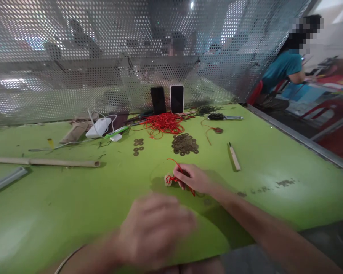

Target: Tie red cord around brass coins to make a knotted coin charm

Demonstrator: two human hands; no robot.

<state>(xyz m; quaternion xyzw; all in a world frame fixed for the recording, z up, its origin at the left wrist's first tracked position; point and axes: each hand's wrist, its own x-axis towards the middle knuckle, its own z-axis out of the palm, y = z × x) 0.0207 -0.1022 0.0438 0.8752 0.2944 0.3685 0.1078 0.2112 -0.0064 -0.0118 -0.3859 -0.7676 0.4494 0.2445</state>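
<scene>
My right hand (pixel 194 177) is closed, thumb and fingers pinching a knotted red cord (pixel 173 178) just above the green table. A pale round piece, apparently a coin (pixel 168 180), hangs in the cord's loop at the left. One loose end of the cord curves up past the fingers and another pokes out below them. Nearer the camera, my left hand (pixel 160 228) is smeared by motion, so its fingers cannot be made out. Beyond my right hand lie a heap of holed coins (pixel 184 144) and a small group of several coins (pixel 138 146).
Behind the coins is a tangle of red cord (pixel 165 123), with two phones (pixel 177 99) propped against a perforated metal screen. A brush (pixel 224 117) and a wooden-handled tool (pixel 234 156) lie right. A bamboo pole (pixel 63 162) lies left. Another person (pixel 286 68) sits beyond the table's right edge.
</scene>
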